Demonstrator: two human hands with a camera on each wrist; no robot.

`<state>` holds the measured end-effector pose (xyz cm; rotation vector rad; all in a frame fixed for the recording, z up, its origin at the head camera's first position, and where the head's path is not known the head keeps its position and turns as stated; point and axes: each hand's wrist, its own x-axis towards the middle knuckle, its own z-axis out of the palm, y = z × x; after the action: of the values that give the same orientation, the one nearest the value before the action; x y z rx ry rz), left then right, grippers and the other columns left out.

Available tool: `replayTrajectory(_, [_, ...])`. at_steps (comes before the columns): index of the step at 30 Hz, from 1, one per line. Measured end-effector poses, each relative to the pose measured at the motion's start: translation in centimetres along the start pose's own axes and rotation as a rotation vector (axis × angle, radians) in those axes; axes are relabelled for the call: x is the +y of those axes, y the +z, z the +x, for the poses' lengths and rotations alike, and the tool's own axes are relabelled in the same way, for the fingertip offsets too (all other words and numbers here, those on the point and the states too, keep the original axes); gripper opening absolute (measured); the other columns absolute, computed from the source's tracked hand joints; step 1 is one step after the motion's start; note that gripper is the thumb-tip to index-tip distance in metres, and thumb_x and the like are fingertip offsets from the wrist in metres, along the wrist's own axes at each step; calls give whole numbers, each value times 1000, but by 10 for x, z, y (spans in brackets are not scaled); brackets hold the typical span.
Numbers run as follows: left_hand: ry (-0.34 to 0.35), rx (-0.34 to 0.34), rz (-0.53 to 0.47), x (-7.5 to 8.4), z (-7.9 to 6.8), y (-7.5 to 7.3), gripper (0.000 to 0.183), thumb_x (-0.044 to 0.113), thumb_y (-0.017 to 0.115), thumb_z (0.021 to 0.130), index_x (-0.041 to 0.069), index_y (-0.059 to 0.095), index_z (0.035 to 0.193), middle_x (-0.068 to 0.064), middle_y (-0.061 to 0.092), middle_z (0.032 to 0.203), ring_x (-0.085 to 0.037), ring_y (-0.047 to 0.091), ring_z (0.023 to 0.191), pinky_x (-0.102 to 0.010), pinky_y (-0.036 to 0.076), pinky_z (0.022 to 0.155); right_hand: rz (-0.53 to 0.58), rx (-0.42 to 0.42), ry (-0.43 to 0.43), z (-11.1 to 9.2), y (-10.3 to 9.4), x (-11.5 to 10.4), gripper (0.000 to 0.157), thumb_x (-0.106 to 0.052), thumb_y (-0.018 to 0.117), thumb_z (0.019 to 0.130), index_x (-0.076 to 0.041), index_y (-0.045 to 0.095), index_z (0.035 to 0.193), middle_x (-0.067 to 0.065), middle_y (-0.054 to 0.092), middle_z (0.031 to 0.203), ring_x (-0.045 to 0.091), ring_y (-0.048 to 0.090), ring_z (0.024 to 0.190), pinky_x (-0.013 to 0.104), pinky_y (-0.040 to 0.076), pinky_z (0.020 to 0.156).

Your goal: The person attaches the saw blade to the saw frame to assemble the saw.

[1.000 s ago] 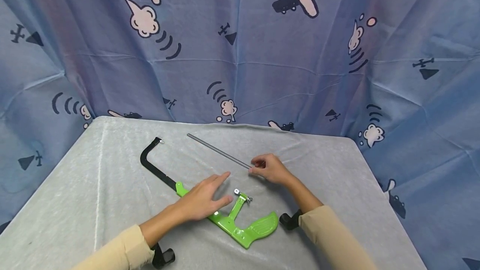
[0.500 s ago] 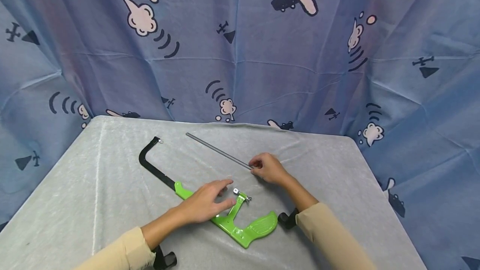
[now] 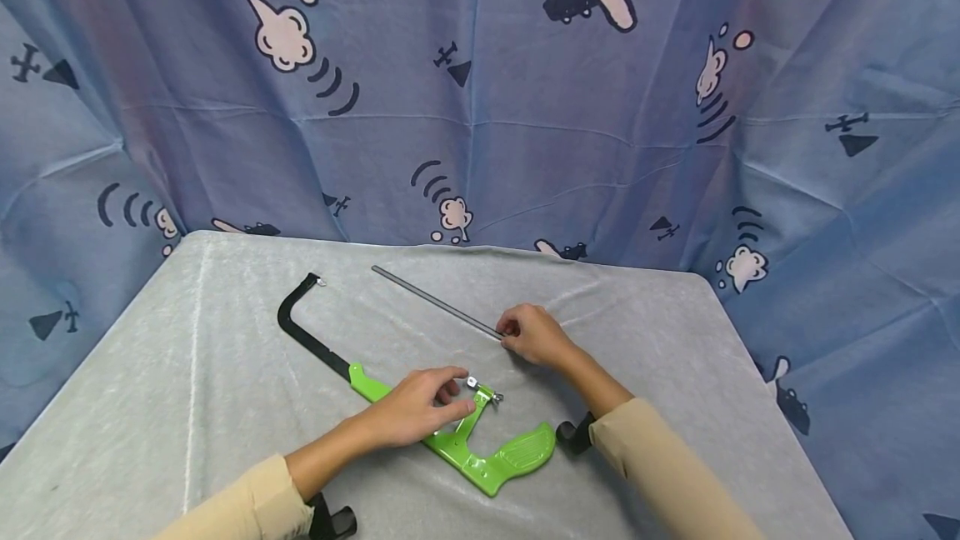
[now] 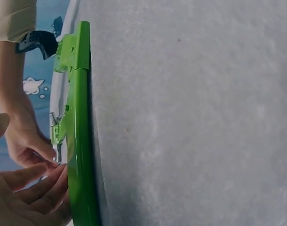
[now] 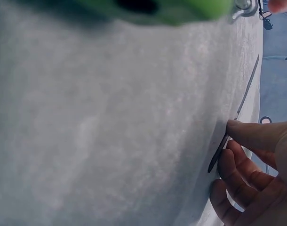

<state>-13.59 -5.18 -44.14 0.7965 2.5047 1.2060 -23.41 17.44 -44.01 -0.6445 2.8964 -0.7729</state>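
Note:
A hacksaw frame (image 3: pixel 453 446), green at the handle and black along its bent front arm, lies on the table without a blade between its posts. Over its green middle is my left hand (image 3: pixel 411 407), fingers slightly bent toward the small metal fitting (image 3: pixel 472 382) on the inner post. In the left wrist view those fingers (image 4: pixel 42 197) lie close against the green bar; whether they touch it cannot be told. Farther back, my right hand (image 3: pixel 538 335) pinches a thin grey hacksaw blade (image 3: pixel 435 300) near its right end. Past the thumb, the blade's short end (image 5: pixel 215 160) shows in the right wrist view.
A light grey cloth covers the table (image 3: pixel 247 407). Behind it hangs a blue curtain (image 3: pixel 525 140) with an airplane print. Black wrist mounts (image 3: pixel 576 435) sit below both sleeves, the right one close to the saw handle.
My left hand has shifted slightly right, its fingers lowering and bending toward the inner post. The right hand has settled onto the blade's end; the saw frame stays in place.

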Motion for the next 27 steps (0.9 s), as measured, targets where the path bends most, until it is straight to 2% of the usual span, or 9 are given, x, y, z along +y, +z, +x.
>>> replayTrajectory(9, [-4, 0, -15, 1, 1, 1, 52, 40, 55, 89, 1, 53, 124, -7, 63, 100, -10, 60, 87, -31, 49, 77, 15, -23, -9, 3, -2, -2, 11, 0, 72, 69, -5, 67, 77, -2, 60, 69, 9, 53, 65, 27, 44, 66])
replayTrajectory(16, [-14, 4, -30, 1, 1, 2, 52, 39, 56, 89, 2, 53, 124, -7, 64, 99, -10, 60, 87, -31, 49, 77, 21, -90, 78, 8, -4, -5, 11, 0, 70, 68, -5, 65, 76, -2, 56, 68, 10, 49, 64, 27, 42, 64])
replayTrajectory(21, [5, 4, -51, 3, 0, 2, 51, 37, 57, 88, -1, 54, 122, -7, 64, 98, -12, 60, 85, -30, 49, 75, 17, -127, 114, 11, -5, -7, 11, -1, 69, 69, -5, 64, 77, -1, 56, 69, 11, 49, 65, 26, 41, 64])
replayTrajectory(27, [0, -9, -84, 5, 0, 3, 48, 31, 60, 87, -3, 54, 121, -8, 64, 97, -14, 61, 86, -27, 49, 75, 31, -123, 84, 11, -2, -7, 14, 3, 67, 68, -5, 59, 76, -2, 53, 67, 11, 48, 63, 26, 39, 61])
